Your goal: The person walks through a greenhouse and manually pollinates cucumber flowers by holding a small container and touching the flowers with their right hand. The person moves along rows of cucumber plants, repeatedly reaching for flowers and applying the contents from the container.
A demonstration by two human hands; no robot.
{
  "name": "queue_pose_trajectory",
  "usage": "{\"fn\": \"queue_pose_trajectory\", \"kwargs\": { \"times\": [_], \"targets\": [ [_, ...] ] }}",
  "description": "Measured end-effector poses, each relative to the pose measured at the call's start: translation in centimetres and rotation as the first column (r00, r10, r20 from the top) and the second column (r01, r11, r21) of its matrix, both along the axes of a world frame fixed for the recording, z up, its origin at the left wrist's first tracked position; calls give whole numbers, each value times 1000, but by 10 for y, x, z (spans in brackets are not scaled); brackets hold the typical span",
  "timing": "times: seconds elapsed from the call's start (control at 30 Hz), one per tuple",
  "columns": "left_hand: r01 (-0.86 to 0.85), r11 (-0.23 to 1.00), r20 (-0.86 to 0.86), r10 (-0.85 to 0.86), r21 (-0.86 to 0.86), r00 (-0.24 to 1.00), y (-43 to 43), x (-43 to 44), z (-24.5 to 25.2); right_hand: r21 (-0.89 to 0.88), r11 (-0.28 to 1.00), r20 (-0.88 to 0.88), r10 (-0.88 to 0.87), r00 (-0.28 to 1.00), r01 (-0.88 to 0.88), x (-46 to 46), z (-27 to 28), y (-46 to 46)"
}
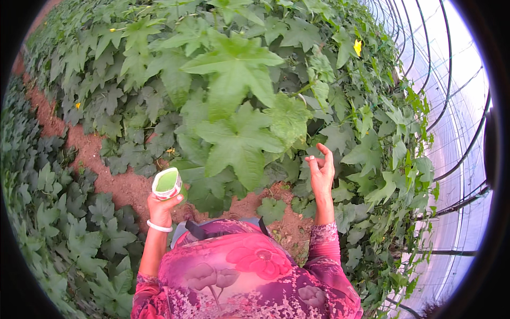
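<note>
My left hand (162, 208) grips a small plastic cup (166, 184) with a white rim and red marks on its side. Green shows inside the cup; whether that is its contents or its lining I cannot tell. A white bangle (159, 226) circles the left wrist. Raised at the right, my right hand (323, 169) has its thumb and fingers bent near each other, and nothing plain to see is between them. It is close to the vine foliage. Large lobed leaves (243, 139) of a gourd-like vine stand between the two hands, in front of my body.
Dense vines rise ahead and on the right, with a yellow flower (357, 47) high up. A reddish soil path (107, 171) runs along the left, beside more low leaves (103, 235). Curved hoops (449, 71) and plastic sheeting (458, 131) of a greenhouse form the right side.
</note>
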State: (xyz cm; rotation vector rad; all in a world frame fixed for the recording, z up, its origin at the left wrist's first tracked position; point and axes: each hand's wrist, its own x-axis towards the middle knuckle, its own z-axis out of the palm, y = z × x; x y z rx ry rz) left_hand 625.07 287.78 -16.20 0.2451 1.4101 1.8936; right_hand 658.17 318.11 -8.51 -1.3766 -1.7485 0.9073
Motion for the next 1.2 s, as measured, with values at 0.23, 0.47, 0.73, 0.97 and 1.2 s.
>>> {"fn": "queue_pose_trajectory", "kwargs": {
  "times": [0.23, 0.47, 0.73, 0.97, 1.2],
  "targets": [
    [-35, 999, 45, 35, -14, 998, -32, -50, -1, 110, 956, -60, 278, 959, -271, -108, 48, -70],
    [-106, 994, 92, 107, -17, 990, -74, -85, -12, 161, 825, 61, 539, 840, -541, -217, 41, -104],
    [-182, 983, 132, 185, -34, 974, -117, -121, -20, -156, 824, -217, 510, 832, -545, -347, 10, -72],
    [-274, 960, 79, 277, -50, 958, -152, -146, -25, -314, 853, -128, 398, 908, -418, -425, -21, -22],
    [-351, 935, 44, 353, -42, 935, -191, -171, -25, -352, 837, -359, 293, 887, -419, -433, -63, -43]
  ]
}}
